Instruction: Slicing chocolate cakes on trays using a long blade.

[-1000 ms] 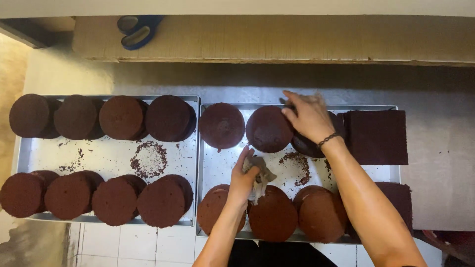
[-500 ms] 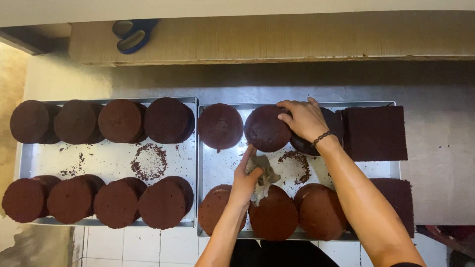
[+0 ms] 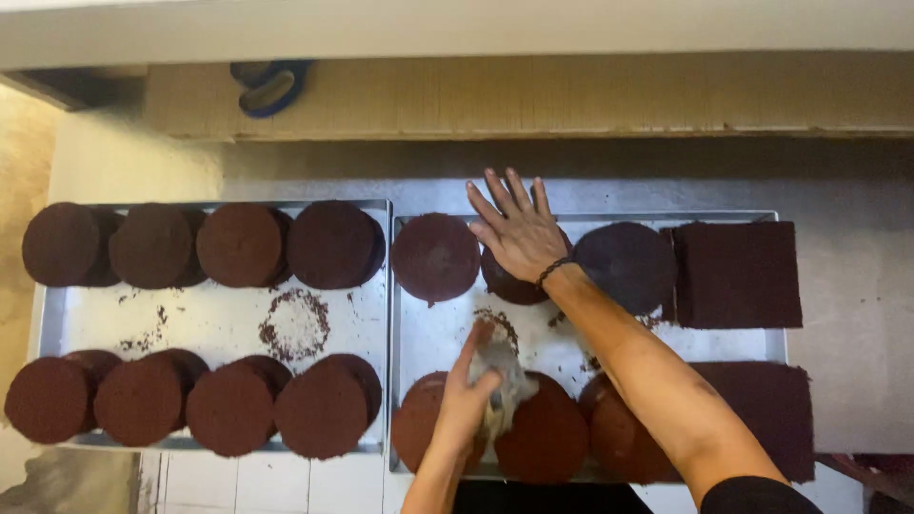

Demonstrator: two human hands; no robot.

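Lying flat under the right hand [image 3: 519, 233], a dark brown round cake [image 3: 509, 284].

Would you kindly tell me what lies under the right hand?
The right hand lies flat on a round dark-brown cake in the right metal tray; most of that cake is covered.

Steel counter [image 3: 857, 171] — perhaps wooden shelf [image 3: 571, 95] behind

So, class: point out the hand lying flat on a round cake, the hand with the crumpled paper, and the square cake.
right hand [image 3: 519, 231], head view, back of the hand.
left hand [image 3: 466, 405], head view, knuckles.
square cake [image 3: 738, 274], head view, top face.
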